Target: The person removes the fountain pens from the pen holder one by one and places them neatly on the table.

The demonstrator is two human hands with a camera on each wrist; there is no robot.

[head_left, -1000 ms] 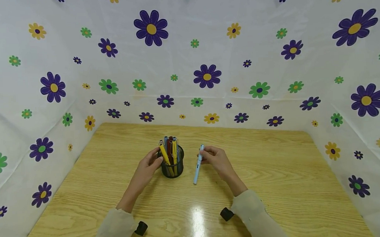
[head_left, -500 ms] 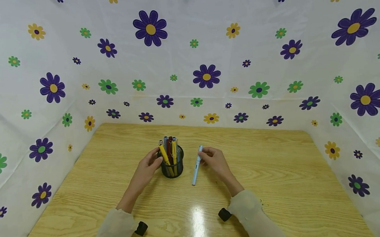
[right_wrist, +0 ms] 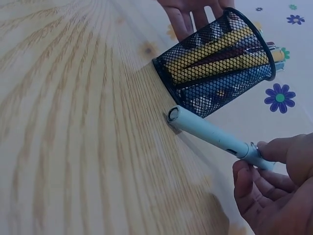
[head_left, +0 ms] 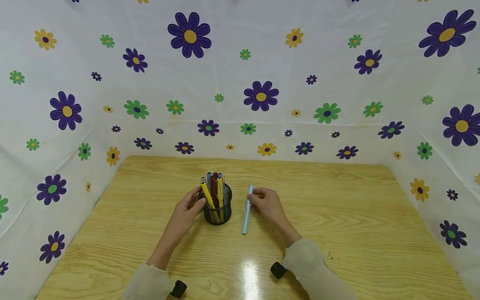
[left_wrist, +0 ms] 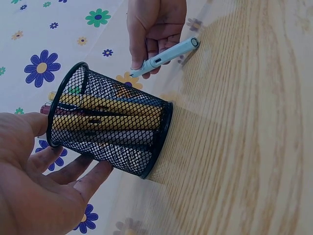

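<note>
A black mesh pen holder (head_left: 224,215) stands upright on the table, with several yellow, dark red and blue pens (head_left: 215,189) in it. My left hand (head_left: 186,212) holds it from the left side; in the left wrist view the thumb lies at its rim and the other fingers touch the mesh wall. To the right of the holder, my right hand (head_left: 270,206) pinches a light blue pen (head_left: 246,218) near its upper end between thumb and fingers. That pen is tilted, and its lower end is at or just above the tabletop, as the right wrist view (right_wrist: 210,132) shows.
The wooden table (head_left: 345,217) stretches out on both sides of the hands. White cloth (head_left: 229,79) printed with flowers encloses it at the back, left and right. A small black device (head_left: 278,270) sits at each sleeve cuff.
My right hand has moved slightly left, bringing the light blue pen a little nearer the pen holder and more upright in view. My left hand and the holder stay where they were.
</note>
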